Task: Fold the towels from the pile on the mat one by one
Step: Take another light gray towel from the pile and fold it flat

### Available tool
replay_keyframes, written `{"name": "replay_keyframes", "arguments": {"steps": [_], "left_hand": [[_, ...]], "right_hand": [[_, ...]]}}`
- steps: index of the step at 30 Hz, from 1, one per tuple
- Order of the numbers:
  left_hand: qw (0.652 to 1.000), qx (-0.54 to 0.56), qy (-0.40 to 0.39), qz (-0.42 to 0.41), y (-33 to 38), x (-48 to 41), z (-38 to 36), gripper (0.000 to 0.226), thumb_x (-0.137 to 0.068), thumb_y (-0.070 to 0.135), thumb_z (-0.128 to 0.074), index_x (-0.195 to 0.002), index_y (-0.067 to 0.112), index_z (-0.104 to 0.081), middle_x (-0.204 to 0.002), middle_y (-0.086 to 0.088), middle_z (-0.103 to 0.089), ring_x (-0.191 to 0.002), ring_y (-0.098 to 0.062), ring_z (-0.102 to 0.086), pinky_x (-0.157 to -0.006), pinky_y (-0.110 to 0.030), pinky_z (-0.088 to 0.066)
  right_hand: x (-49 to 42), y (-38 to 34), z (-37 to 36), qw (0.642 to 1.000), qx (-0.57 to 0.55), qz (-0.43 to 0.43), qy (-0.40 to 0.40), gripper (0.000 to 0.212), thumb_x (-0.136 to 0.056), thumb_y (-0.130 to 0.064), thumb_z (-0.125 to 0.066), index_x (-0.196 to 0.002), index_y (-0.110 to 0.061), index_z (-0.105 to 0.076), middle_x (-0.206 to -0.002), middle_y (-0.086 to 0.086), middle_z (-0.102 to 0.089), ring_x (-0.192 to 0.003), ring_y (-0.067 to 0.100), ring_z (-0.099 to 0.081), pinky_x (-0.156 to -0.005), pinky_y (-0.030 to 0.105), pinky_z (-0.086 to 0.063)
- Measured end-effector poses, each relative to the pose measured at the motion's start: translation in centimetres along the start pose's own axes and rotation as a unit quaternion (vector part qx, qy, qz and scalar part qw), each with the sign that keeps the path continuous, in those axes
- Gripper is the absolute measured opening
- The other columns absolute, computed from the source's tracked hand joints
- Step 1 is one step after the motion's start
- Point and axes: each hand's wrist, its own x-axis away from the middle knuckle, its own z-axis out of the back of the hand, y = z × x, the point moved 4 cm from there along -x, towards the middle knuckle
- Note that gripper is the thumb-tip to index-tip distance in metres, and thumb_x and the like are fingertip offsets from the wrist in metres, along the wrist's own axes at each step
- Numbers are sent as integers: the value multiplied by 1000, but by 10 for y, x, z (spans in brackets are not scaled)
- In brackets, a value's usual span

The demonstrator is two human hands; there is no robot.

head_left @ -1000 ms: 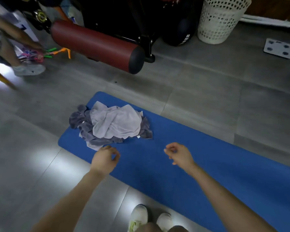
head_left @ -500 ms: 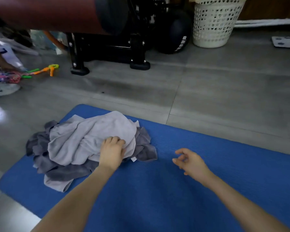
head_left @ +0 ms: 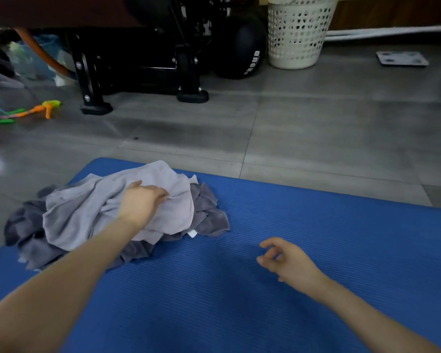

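Note:
A crumpled pile of towels lies on the left part of the blue mat (head_left: 303,225). A light grey towel (head_left: 87,210) sits on top, with darker grey towels (head_left: 209,217) underneath and around it. My left hand (head_left: 143,202) rests on the light grey towel, and its fingertips pinch a fold of the fabric near the pile's right side. To the right of the pile my right hand (head_left: 288,261) hovers just over the bare mat, with loosely curled fingers that hold nothing.
Grey tiled floor surrounds the mat. Behind it stand a black exercise machine (head_left: 140,72), a dark ball (head_left: 242,47) and a white laundry basket (head_left: 298,34). A bathroom scale (head_left: 402,58) lies at the far right. Colourful toys (head_left: 36,110) lie at the far left.
The view has dropped closer to the mat. My left hand reached onto the pile and moved further up the light grey towel. My right hand stayed over the mat.

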Motion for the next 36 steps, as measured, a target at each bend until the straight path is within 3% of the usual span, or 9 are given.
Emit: {"name": "replay_keyframes", "arguments": {"steps": [2,5,9,13,17,22,26,32,36], "left_hand": [[994,33,65,-76,21,1,39,57,-84,43,-26,-91,15,-75,-80,2,-64,-85,-26,-63,-83,-38,-44],[972,29,129,-196,57,1,92,46,-80,39,-36,-64,18,-74,-59,0,-65,-53,-22,-63,-55,-26,-50],[942,52,174,-283,125,0,148,36,-82,41,-45,-74,21,-75,-70,8,-71,-60,-14,-64,-67,-20,-41],[924,119,188,-312,214,6,180,32,-81,47,-50,-77,27,-74,-75,15,-71,-81,-5,-54,-61,-17,-36],[926,238,84,-280,306,7,193,9,-82,39,-66,-81,33,-73,-80,17,-71,-77,4,-57,-65,-12,-40],[865,410,5,-288,412,12,212,12,-81,24,-70,-77,35,-70,-80,16,-71,-74,0,-64,-74,-23,-51],[804,538,-44,-248,475,10,201,6,-84,11,-66,-82,14,-71,-76,3,-72,-69,-1,-63,-65,-16,-51],[887,419,-137,-137,543,-11,84,18,-89,15,-62,-104,7,-66,-91,-3,-64,-68,-6,-57,-61,-4,-42],[943,262,-187,-86,530,-5,-3,21,-87,24,-62,-106,16,-67,-108,1,-67,-99,-16,-60,-87,-26,-45]], "right_hand": [[11,-11,17,999,-27,6,27,21,-84,-34,-67,-99,-39,-54,-91,-5,-61,-74,9,-55,-69,32,-52],[37,-29,44,998,2,38,60,24,-83,-36,-67,-98,-43,-52,-90,-10,-60,-70,6,-55,-68,26,-50],[85,-45,96,989,62,70,117,30,-81,-36,-69,-103,-44,-50,-95,-16,-58,-80,4,-58,-66,16,-43],[132,-33,157,982,32,80,167,38,-74,-36,-75,-106,-43,-55,-97,-17,-60,-85,4,-59,-67,20,-45],[171,-12,223,964,-27,93,246,38,-73,-30,-78,-104,-38,-57,-98,-11,-63,-89,8,-61,-69,23,-49],[239,25,309,928,-20,127,349,62,-55,-72,-69,-106,-39,-58,-98,-17,-65,-92,1,-59,-75,11,-46],[276,63,356,916,-19,125,382,47,-63,-49,-66,-108,-37,-58,-102,-21,-64,-100,1,-57,-85,12,-44],[273,150,363,916,26,38,399,51,-72,-52,-68,-118,-37,-53,-114,-22,-59,-111,2,-52,-88,23,-38],[257,197,326,911,185,6,368,54,-77,-53,-64,-125,-30,-53,-113,-19,-55,-108,13,-52,-89,27,-38]]}}
